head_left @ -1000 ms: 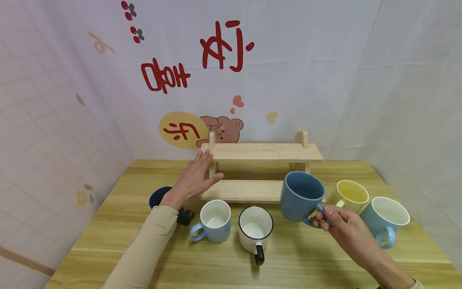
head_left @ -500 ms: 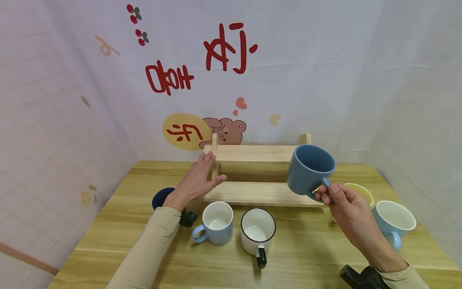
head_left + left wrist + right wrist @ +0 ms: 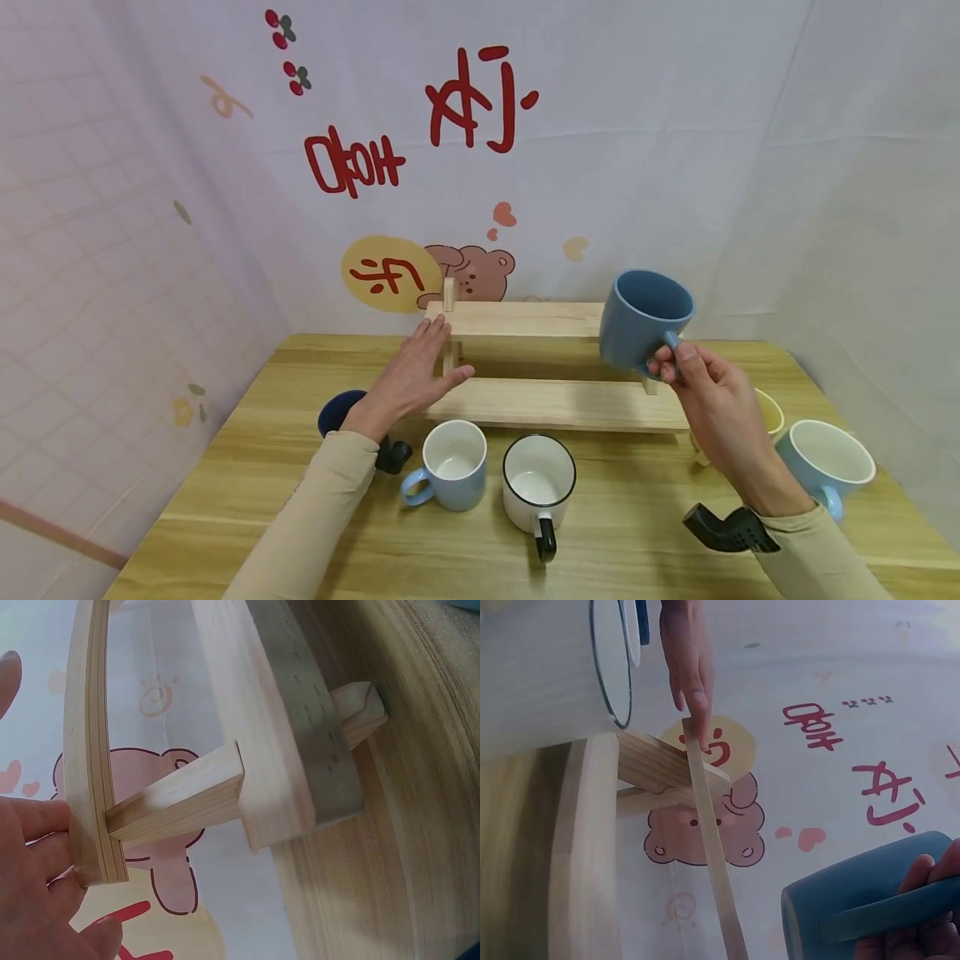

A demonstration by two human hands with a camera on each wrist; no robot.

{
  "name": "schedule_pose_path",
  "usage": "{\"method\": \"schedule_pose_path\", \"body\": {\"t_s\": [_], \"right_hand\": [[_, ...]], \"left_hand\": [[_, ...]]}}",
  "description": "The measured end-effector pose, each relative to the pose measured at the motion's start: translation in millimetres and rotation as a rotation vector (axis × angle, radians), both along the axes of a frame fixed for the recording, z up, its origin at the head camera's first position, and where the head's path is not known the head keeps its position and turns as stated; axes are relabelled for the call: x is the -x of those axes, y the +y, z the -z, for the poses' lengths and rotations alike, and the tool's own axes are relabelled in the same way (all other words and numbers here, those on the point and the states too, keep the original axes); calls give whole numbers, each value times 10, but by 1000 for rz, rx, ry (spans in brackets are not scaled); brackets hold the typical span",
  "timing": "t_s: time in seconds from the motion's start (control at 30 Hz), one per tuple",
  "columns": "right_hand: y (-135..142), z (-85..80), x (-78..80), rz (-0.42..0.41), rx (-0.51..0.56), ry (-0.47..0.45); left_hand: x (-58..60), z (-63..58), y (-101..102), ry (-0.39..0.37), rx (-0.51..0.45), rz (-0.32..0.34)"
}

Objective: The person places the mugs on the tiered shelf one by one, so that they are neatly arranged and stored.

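My right hand [image 3: 720,408] holds a grey-blue mug [image 3: 637,333] by its handle, the mug upright in front of the right part of the wooden two-tier rack's upper board [image 3: 525,318]. In the right wrist view, fingers curl round the handle of this mug [image 3: 862,892]. My left hand [image 3: 408,383] rests on the left end of the upper board, fingers extended and thumb spread. In the left wrist view, the left hand [image 3: 45,877] touches the end of that board [image 3: 90,750]. Whether the mug's base touches the board is hard to see.
In front of the rack stand a light blue mug [image 3: 455,467] and a white black-rimmed mug [image 3: 538,483]. A dark blue mug [image 3: 337,410] is partly behind my left wrist. To the right are a yellow mug [image 3: 771,412] and another light blue mug [image 3: 825,458]. The rack has a lower board [image 3: 555,403].
My right hand has lifted the grey-blue mug up from near the lower board to the upper board's height. The left hand has stayed on the rack. The view has shifted slightly.
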State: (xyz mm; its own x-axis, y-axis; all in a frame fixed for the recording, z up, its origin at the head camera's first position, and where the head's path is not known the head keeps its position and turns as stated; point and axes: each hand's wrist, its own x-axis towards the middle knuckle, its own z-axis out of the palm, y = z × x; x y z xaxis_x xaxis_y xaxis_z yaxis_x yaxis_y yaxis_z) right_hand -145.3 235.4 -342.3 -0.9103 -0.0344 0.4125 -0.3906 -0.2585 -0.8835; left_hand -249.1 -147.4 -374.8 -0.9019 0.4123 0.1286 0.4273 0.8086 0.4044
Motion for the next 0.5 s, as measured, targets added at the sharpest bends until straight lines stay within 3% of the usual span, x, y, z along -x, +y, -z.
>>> {"method": "schedule_pose_path", "body": {"t_s": [0.5], "right_hand": [[-95,-103,383,37,21,-12]], "left_hand": [[4,-7,-28,28,39,12]]}}
